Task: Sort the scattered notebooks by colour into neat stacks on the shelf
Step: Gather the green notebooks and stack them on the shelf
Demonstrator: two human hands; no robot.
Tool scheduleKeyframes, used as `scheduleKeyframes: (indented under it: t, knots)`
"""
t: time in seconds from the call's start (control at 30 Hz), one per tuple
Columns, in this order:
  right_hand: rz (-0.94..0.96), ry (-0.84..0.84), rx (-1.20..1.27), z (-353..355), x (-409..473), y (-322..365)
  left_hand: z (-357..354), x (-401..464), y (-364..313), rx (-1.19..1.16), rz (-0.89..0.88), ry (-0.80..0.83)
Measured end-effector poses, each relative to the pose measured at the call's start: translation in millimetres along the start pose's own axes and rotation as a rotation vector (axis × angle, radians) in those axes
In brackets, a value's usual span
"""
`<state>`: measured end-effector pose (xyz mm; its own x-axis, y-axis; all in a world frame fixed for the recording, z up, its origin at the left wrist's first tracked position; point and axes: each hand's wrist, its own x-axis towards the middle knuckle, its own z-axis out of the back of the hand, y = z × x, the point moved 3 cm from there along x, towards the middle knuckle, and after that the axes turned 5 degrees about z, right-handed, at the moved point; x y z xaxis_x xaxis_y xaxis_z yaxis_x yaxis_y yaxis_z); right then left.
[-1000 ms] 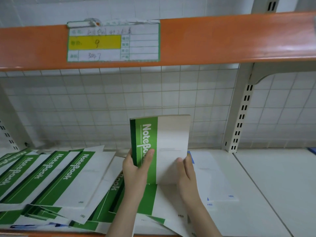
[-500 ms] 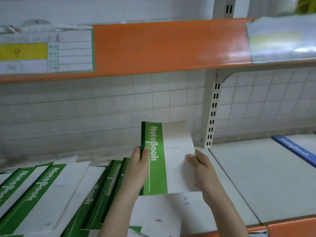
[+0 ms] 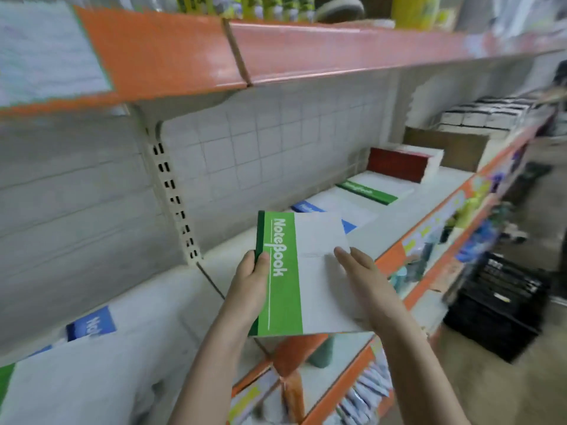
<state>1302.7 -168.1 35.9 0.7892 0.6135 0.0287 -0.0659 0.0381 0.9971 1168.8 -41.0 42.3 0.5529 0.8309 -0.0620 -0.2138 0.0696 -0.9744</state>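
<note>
Above the white shelf (image 3: pixel 386 240), left hand (image 3: pixel 250 279) grips green notebook (image 3: pixel 294 271); right hand (image 3: pixel 365 283) lies flat on it.

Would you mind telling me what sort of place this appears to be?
Probably a shop's stationery aisle: long orange-edged shelves on slotted uprights, notebook stacks laid out by colour, and price-style labels clipped to the shelf edge.

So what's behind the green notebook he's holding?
Behind the held green notebook, a blue notebook lies on the shelf, its near part covered. Further along: a green-striped stack, then red.
</note>
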Motion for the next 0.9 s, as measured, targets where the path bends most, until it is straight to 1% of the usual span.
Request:
scheduleKeyframes:
  t: [0.07, 0.17, 0.23, 0.3, 0.37, 0.53, 0.7, 0.9]
  knots:
    - [0.019, -0.12, -0.043, 42.9, 3.7, -6.9, -44.4, 2.0, -6.8, -0.013, -0.012, 0.1]
    - [0.056, -0.243, -0.071, 99.7, -5.4, -16.0, -108.1, 0.4, -11.5, -0.035, 0.001, 0.231]
    - [0.041, -0.317, -0.095, 137.9, -16.7, -26.9, -149.9, -4.6, -11.6, -0.026, 0.03, 0.337]
    - [0.037, -0.39, -0.07, 176.0, -28.5, -35.6, -191.5, -11.2, -12.0, -0.039, 0.039, 0.428]
    - [0.024, -0.454, -0.049, 210.9, -39.6, -43.3, -234.2, -19.2, -11.8, -0.019, 0.039, 0.501]
    - [-0.051, -0.608, -0.107, 285.6, -63.9, -72.0, -332.5, -42.9, -3.7, 0.023, 0.012, 0.678]
    - [-0.116, -0.711, -0.139, 342.8, -72.0, -94.3, -404.4, -57.5, 6.4, 0.097, 0.022, 0.82]
    - [-0.168, -0.775, -0.128, 399.5, -63.5, -103.6, -469.4, -58.2, 1.9, 0.073, 0.044, 0.884]
